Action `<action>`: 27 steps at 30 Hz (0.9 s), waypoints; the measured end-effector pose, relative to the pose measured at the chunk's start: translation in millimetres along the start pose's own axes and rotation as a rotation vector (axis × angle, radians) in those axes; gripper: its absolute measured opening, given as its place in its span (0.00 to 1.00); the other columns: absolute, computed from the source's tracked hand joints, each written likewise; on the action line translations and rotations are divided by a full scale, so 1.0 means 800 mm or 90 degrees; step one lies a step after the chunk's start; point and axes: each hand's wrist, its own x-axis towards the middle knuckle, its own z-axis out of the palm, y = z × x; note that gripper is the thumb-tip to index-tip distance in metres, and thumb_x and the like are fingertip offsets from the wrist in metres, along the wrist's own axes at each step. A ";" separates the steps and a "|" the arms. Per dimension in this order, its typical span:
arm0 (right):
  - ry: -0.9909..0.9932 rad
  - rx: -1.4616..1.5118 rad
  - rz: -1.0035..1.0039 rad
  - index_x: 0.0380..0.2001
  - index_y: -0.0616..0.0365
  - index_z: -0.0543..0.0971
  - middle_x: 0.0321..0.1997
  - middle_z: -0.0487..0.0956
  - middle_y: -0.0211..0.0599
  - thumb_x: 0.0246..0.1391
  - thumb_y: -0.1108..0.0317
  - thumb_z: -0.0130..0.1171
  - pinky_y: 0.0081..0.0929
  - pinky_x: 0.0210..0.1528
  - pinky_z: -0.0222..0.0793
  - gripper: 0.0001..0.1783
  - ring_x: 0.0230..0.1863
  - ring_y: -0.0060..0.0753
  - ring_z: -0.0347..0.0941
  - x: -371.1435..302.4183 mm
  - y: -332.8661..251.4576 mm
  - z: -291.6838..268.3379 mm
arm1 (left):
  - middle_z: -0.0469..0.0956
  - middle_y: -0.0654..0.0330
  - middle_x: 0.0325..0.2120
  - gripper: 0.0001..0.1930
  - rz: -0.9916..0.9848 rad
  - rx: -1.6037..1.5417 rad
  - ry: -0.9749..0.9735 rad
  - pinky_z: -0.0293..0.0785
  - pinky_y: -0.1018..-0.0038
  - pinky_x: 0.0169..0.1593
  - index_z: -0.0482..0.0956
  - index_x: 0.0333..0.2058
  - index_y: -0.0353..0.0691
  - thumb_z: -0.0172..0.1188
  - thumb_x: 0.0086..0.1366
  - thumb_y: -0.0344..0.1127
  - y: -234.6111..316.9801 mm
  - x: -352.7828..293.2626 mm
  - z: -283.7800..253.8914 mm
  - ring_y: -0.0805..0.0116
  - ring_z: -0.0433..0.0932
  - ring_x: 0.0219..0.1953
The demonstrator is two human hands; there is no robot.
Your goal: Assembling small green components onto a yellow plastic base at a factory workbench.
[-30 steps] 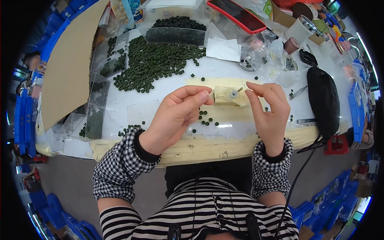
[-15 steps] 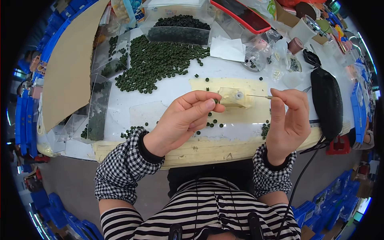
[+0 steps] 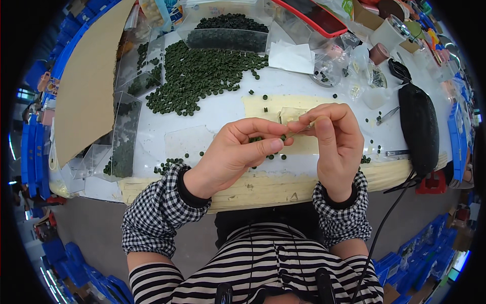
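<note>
Left grip (image 3: 230, 152) is narrowed to a pinch, with a small dark green disc bead (image 3: 283, 137) held at the tips of thumb and forefinger, just in front of the tape-covered block (image 3: 290, 113) on the bench (image 3: 152, 134). In the right grip (image 3: 341, 147), also narrow, a slim pin-like tool (image 3: 310, 125) is held, mostly hidden by the fingers. The bead can be judged light, hard and apt to slip or roll; it is best taken lightly by its rim. More beads (image 3: 202, 76) are heaped beyond the left grip.
</note>
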 end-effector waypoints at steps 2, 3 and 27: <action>-0.004 -0.012 -0.003 0.37 0.65 0.70 0.35 0.77 0.36 0.64 0.72 0.49 0.20 0.44 0.73 0.06 0.40 0.25 0.78 0.000 0.001 -0.001 | 0.81 0.58 0.39 0.11 0.005 0.009 0.007 0.57 0.87 0.24 0.78 0.45 0.39 0.58 0.64 0.27 -0.001 0.001 0.001 0.87 0.68 0.27; -0.006 -0.018 -0.004 0.37 0.65 0.70 0.35 0.77 0.36 0.64 0.72 0.49 0.20 0.43 0.73 0.06 0.39 0.25 0.78 0.000 0.002 -0.002 | 0.81 0.59 0.38 0.11 0.007 0.015 0.017 0.56 0.88 0.24 0.78 0.44 0.38 0.59 0.63 0.28 -0.001 0.001 0.002 0.88 0.65 0.25; 0.075 -0.719 -0.282 0.33 0.61 0.77 0.32 0.77 0.37 0.48 0.74 0.64 0.31 0.39 0.67 0.08 0.36 0.41 0.71 0.015 0.007 -0.027 | 0.81 0.55 0.36 0.10 0.020 0.035 0.049 0.55 0.88 0.23 0.76 0.45 0.38 0.57 0.65 0.29 0.001 0.000 0.005 0.88 0.60 0.19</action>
